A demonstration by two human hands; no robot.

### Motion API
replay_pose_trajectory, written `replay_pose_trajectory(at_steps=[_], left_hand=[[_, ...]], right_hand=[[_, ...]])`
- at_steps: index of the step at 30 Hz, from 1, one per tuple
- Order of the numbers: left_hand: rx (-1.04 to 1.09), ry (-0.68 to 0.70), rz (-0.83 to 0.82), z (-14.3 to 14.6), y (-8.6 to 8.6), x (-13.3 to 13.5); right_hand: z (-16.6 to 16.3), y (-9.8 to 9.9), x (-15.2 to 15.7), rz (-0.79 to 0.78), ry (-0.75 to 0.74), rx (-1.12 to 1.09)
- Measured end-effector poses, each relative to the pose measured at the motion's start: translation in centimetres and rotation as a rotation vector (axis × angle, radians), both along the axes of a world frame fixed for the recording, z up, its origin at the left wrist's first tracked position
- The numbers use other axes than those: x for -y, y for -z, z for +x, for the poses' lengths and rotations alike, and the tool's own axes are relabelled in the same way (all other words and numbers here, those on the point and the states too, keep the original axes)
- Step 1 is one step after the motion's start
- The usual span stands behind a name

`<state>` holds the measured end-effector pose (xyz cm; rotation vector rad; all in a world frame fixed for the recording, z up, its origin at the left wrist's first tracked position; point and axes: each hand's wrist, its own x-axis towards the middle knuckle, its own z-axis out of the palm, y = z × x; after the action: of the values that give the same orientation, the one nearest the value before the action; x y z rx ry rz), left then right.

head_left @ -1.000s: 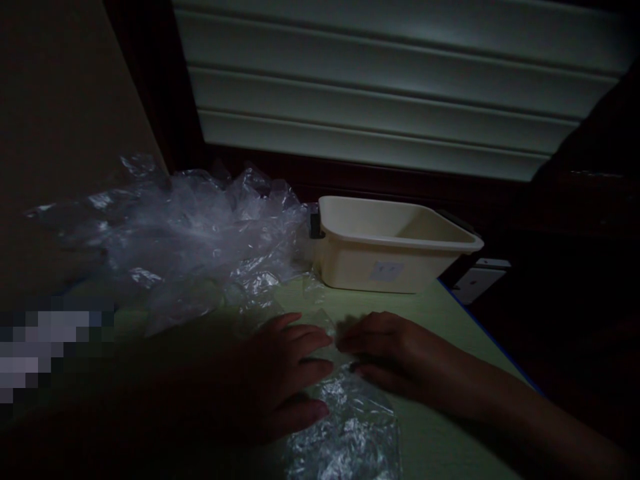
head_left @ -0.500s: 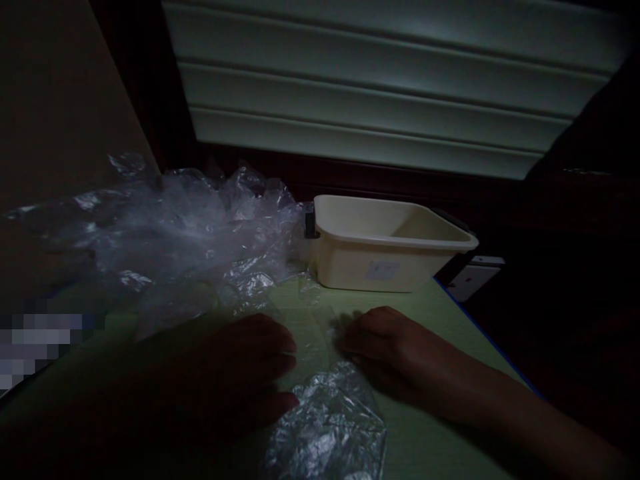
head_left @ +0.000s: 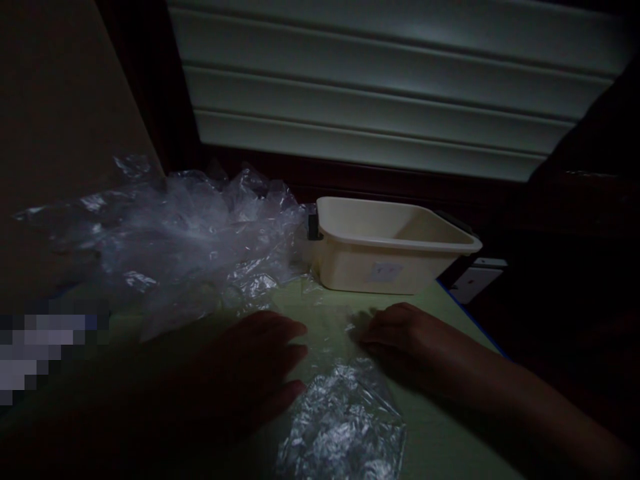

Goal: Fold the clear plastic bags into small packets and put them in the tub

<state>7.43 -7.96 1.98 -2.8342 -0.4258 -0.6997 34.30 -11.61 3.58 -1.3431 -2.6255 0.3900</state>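
On the green tabletop in front of me lies a crumpled clear plastic bag, its flatter far end stretching up between my hands. My right hand is closed, its curled fingertips at the right edge of that flat end. To the left of the bag is my left hand, dark in the shadow, with fingers apart and nothing visible in them. Its fingertips come close to the bag's left edge; whether they touch it I cannot tell.
A big heap of clear plastic bags covers the back left of the table. Beside it stands a cream plastic bin with dark handles and a small label. A white device is beyond the right edge. Slatted shutters rise behind.
The clear plastic bag has shifted a little to the right along with my right hand. My left hand's fingers have spread slightly. The whole view has moved slightly.
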Motion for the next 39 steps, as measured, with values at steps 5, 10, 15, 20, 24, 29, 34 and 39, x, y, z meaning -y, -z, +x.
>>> replay_pose_trajectory(at_steps=[5,10,15,20,24,29,34,39], left_hand=[[-0.066,-0.032,-0.199,0.1,0.4,-0.7],[-0.011,-0.019,-0.195,0.5,0.7,-0.4],[0.055,0.014,-0.140,0.6,0.9,0.2],[0.088,0.016,-0.147,0.3,1.5,-0.2],[0.147,-0.047,-0.210,0.2,1.9,-0.5],[0.272,-0.251,-0.482,0.7,2.2,-1.7],[0.277,-0.393,-0.664,1.0,1.6,-2.8],[0.293,-0.452,-0.773,1.1,1.4,-2.8]], right_hand=[[0.6,0.9,-0.7,0.011,0.238,-0.133],[0.5,2.2,-1.5,-0.048,0.392,-0.237],[0.2,3.3,-1.9,-0.039,0.416,-0.297],[0.0,4.0,-2.3,-0.053,0.480,-0.373],[-0.1,4.1,-2.3,-0.109,0.491,-0.466],[0.5,3.9,-2.4,-0.179,0.457,-0.583],[0.7,3.8,-2.6,-0.229,0.417,-0.687],[0.5,3.5,-2.4,-0.276,0.380,-0.775]])
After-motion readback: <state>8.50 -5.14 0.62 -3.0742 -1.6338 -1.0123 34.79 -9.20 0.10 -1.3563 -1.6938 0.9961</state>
